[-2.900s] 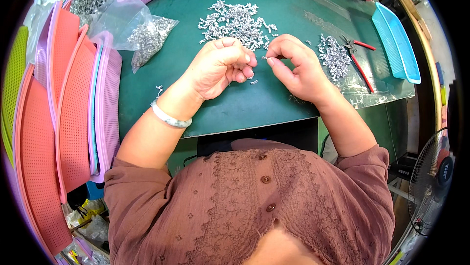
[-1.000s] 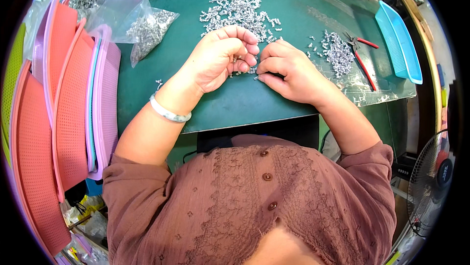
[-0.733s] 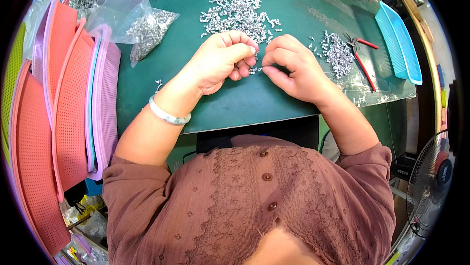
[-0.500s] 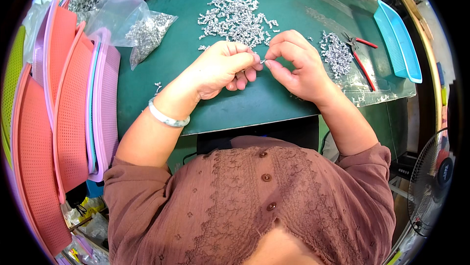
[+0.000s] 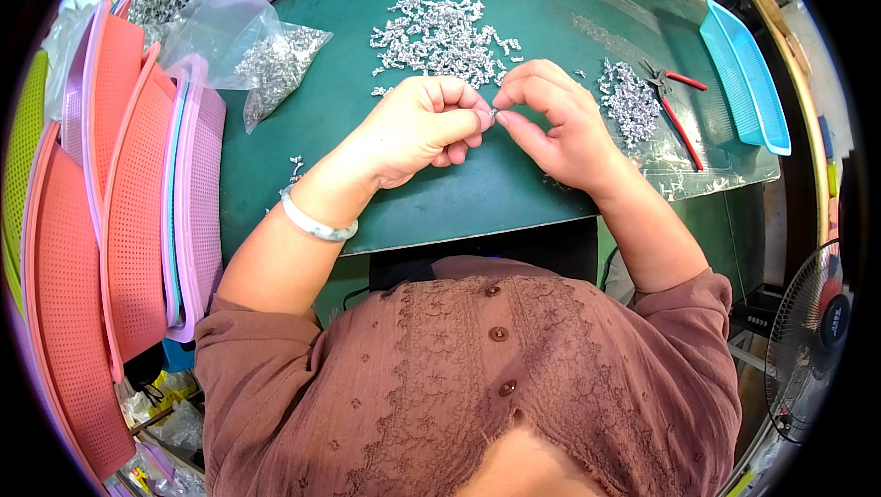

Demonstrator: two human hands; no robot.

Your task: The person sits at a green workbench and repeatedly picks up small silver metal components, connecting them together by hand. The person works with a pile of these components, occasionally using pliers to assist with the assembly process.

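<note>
Both hands meet over the green table (image 5: 422, 208), pinching a tiny silvery metal piece (image 5: 494, 116) between their fingertips. My left hand (image 5: 427, 125) has its thumb and forefinger closed on one side of it, the other fingers curled under. From the right, my right hand (image 5: 555, 121) grips the other side between thumb and forefinger. The piece is too small to tell its exact shape. Just beyond the hands lies a loose heap of small silvery metal parts (image 5: 440, 33). A smaller pile of similar parts (image 5: 629, 102) sits to the right of my right hand.
Red-handled pliers (image 5: 677, 116) lie beside the smaller pile, with a blue basket (image 5: 745, 79) further right. A clear bag of metal parts (image 5: 280, 66) rests at the back left. Stacked pink and purple baskets (image 5: 138, 194) crowd the left edge. A fan (image 5: 798, 350) stands at lower right.
The fingertips have drawn slightly closer together around the small metal piece, and my left hand's lower fingers have curled in more. The piles look the same.
</note>
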